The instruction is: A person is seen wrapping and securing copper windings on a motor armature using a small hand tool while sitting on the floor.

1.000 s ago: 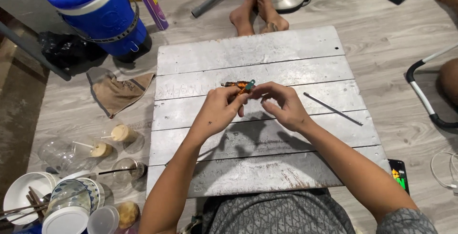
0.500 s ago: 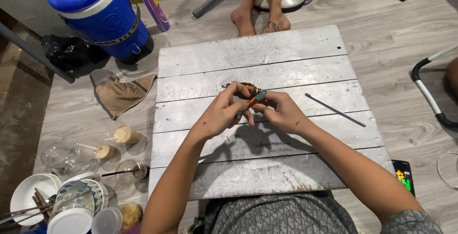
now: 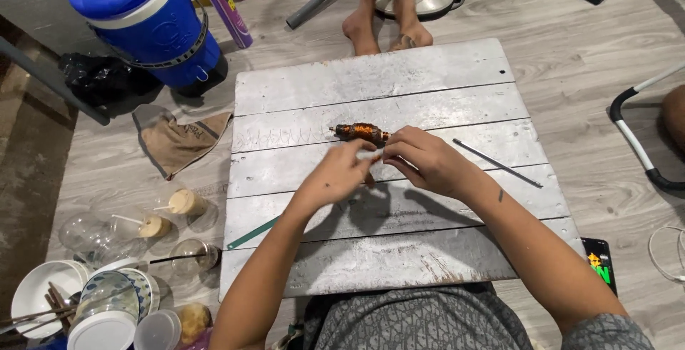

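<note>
Both hands' grips pinched shut: right hand (image 3: 422, 161) and left hand (image 3: 341, 175) holding copper-wound rotor (image 3: 361, 133)

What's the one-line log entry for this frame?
left hand: at copper-wound rotor's end | right hand: pinching same end | rotor: lying on white board | thin rod: loose, right of hands
</note>
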